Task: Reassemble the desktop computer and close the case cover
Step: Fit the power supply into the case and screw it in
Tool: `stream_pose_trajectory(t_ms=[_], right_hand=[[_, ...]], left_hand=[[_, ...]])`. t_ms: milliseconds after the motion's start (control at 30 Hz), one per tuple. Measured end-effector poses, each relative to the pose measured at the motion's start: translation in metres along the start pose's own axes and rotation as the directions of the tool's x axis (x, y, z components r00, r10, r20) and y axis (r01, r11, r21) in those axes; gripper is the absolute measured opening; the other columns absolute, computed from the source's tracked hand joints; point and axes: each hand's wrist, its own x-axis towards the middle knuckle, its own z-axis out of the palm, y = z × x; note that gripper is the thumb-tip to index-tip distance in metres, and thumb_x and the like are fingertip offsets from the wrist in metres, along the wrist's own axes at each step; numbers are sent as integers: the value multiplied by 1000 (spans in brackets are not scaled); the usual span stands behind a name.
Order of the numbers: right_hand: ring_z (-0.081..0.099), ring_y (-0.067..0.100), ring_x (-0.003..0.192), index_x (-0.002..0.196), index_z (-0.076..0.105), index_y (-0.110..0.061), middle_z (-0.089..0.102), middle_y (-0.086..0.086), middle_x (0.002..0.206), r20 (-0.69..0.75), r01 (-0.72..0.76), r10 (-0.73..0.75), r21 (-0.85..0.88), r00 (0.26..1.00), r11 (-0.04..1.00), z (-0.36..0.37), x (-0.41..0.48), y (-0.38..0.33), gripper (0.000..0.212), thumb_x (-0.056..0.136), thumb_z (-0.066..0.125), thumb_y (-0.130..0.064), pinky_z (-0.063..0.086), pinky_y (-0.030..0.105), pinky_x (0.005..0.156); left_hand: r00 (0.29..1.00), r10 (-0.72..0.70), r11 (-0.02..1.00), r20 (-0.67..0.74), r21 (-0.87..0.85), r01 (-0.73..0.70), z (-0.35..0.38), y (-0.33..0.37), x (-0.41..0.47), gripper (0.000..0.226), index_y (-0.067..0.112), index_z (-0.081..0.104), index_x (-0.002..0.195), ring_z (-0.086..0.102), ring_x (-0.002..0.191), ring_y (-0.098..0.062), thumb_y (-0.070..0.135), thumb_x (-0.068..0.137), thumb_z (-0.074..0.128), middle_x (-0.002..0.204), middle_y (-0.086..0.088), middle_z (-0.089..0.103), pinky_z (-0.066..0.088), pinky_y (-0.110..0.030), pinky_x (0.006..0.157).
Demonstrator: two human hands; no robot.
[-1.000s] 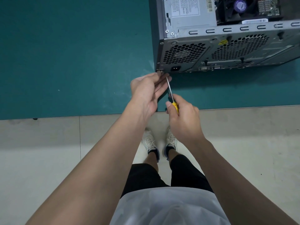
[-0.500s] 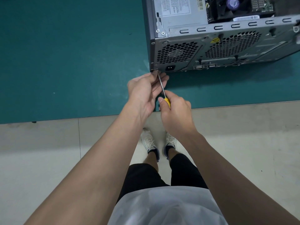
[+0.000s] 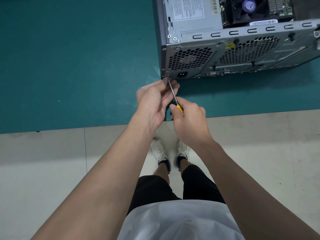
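Note:
A grey desktop computer case (image 3: 242, 54) lies on its side on the green table, its rear panel toward me and its top side uncovered, showing the power supply (image 3: 190, 13) and a fan. My right hand (image 3: 188, 125) grips the yellow handle of a screwdriver (image 3: 174, 97). Its metal shaft slants up to the lower left corner of the rear panel, beside the power socket (image 3: 182, 74). My left hand (image 3: 154, 101) holds the shaft near its tip between the fingers, right at that corner. The screw itself is hidden by my fingertips.
The green table mat (image 3: 69, 58) spreads wide to the left of the case. Its front edge runs across the view just below my hands, with pale floor tiles (image 3: 43, 161) and my own shoes and legs beneath.
The view has shifted a little, so the case sits further left in the picture. Both hands stay at the rear panel's lower left corner with the screwdriver on it.

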Motion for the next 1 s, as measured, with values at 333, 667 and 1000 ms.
stream_pose_trajectory(t_ms=[333, 667, 1000], right_hand=[[57, 31, 76, 84, 63, -18, 63, 2, 71, 51, -80, 72, 185, 996, 980, -5, 3, 0, 23, 99, 46, -23, 48, 43, 69], [44, 14, 44, 86, 62, -17, 62, 2, 69, 187, -270, 195, 649, 963, 711, -3, 4, 3, 14, 97, 54, -16, 29, 21, 39], [47, 11, 48, 85, 63, -9, 60, 2, 63, 109, -304, 366, 789, 924, 534, 16, -3, -7, 22, 99, 47, -13, 33, 23, 41]], left_hand=[[999, 24, 998, 27, 62, -25, -4, 1, 4, 11, -9, 61, 89, 72, 70, -24, -7, 94, 51, 73, -17, 71, 59, -28, 69], [996, 86, 969, -20, 233, -79, -2, 0, 5, 9, -1, 66, 84, 69, 62, -15, -1, 91, 60, 69, -8, 70, 52, -19, 54], [990, 136, 955, -46, 273, -119, 0, -5, 5, 13, 3, 61, 77, 63, 55, -13, 4, 89, 65, 69, -9, 67, 42, -21, 42]])
